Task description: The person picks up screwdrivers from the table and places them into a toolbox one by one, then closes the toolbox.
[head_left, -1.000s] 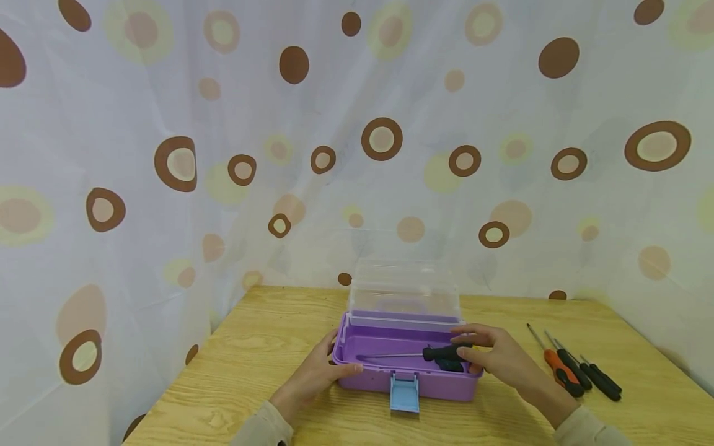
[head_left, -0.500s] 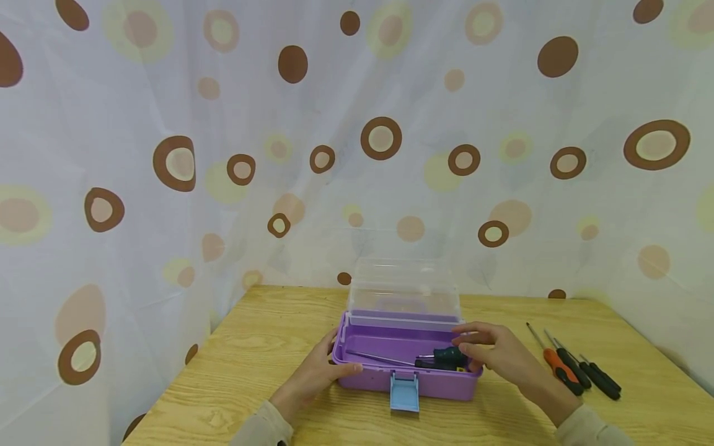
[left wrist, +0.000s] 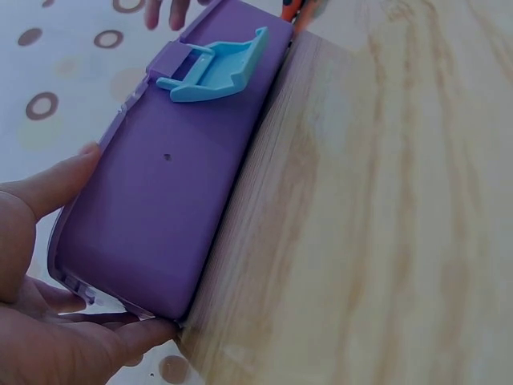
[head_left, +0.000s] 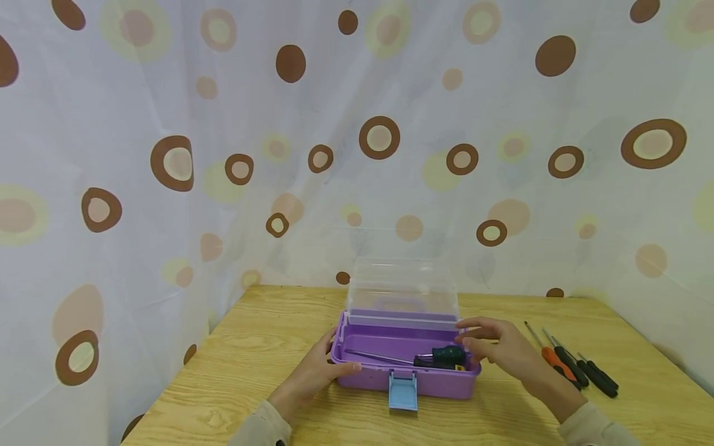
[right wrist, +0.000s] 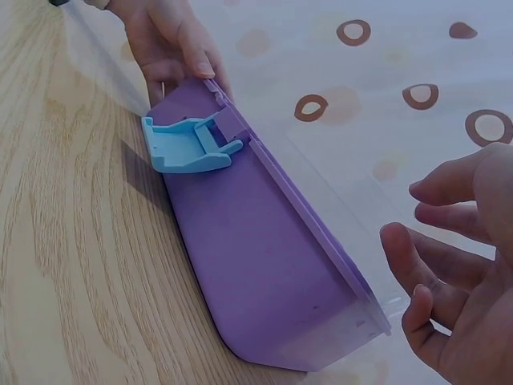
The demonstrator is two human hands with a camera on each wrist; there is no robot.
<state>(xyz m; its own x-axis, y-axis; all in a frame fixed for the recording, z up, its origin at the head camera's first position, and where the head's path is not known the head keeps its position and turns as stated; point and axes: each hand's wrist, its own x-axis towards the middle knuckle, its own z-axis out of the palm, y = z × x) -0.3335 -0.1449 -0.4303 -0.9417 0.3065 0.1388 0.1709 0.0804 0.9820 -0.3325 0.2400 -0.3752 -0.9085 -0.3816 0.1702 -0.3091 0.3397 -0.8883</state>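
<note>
Gripping the purple box [head_left: 369, 380] with the left hand [head_left: 312, 374].
Holding nothing in the right hand [head_left: 506, 352], with fingers apart, at the box's right end; close to the green screwdriver [head_left: 449, 355] lying longways inside, handle toward that hand.

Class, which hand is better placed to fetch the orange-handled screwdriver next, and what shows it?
Probably the right hand: it holds nothing and is nearer the orange-handled screwdriver. The left hand grips the opposite end of the purple box.
</note>
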